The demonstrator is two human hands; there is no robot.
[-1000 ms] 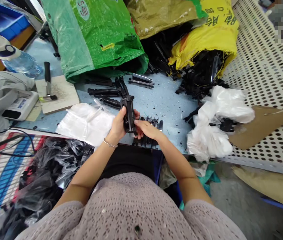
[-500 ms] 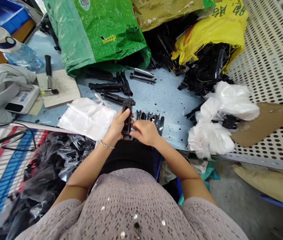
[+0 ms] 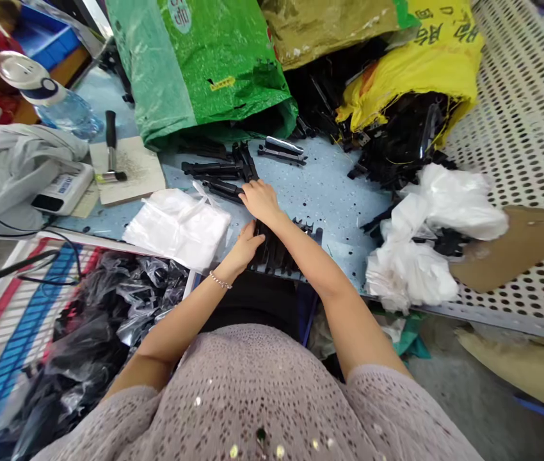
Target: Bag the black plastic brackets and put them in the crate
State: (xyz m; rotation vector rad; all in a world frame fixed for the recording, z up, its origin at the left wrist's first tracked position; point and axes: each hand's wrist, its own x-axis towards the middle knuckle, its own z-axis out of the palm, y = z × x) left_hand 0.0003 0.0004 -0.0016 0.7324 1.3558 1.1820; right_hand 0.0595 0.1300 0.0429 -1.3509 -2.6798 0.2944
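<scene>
My left hand (image 3: 246,248) is at the left end of a row of long black plastic parts (image 3: 281,253) by the table's front edge, its fingers closed on the end part. Just above it, my right hand (image 3: 261,200) reaches across with its fingers closed on the near end of another long black plastic part (image 3: 223,188). More black parts (image 3: 212,169) lie loosely behind that one. A stack of white plastic bags (image 3: 178,225) is left of my hands. My right forearm hides part of the row.
Behind stand a green sack (image 3: 224,70) and a yellow sack (image 3: 409,67) spilling black parts. A brush (image 3: 111,144) rests on a board (image 3: 132,173) at left, near a water bottle (image 3: 56,102). At right are crumpled white bags (image 3: 409,272) and a perforated panel (image 3: 526,128).
The black part held upright in my left hand has gone down to the row. My right hand has moved up and left to a loose part. The view has shifted slightly.
</scene>
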